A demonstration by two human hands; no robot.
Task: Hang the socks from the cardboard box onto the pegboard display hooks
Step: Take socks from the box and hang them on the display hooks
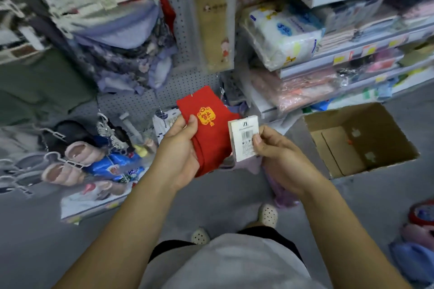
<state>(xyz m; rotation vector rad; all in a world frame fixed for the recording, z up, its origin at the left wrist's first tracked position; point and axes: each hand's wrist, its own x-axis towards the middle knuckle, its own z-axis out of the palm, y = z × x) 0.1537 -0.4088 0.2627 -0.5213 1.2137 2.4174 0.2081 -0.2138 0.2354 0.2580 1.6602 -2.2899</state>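
My left hand [180, 150] grips a pair of red socks [209, 134] with a yellow emblem, thumb across the front. My right hand [279, 155] pinches a white card label with a barcode [244, 138] on a pair of pale lilac socks [249, 164] that hang below it, mostly hidden behind the hand. Both pairs are held in front of the grey pegboard [187, 87]. The open cardboard box [357, 138] stands on the floor to the right, and its visible inside shows only bare cardboard.
Clothes and bags hang on the pegboard's upper left. Shelves [352, 58] on the right carry wrapped packs and folded textiles. Slippers [70, 164] and blue packets lie on a low shelf at the left. My feet stand on grey floor; red and blue items sit at the far right.
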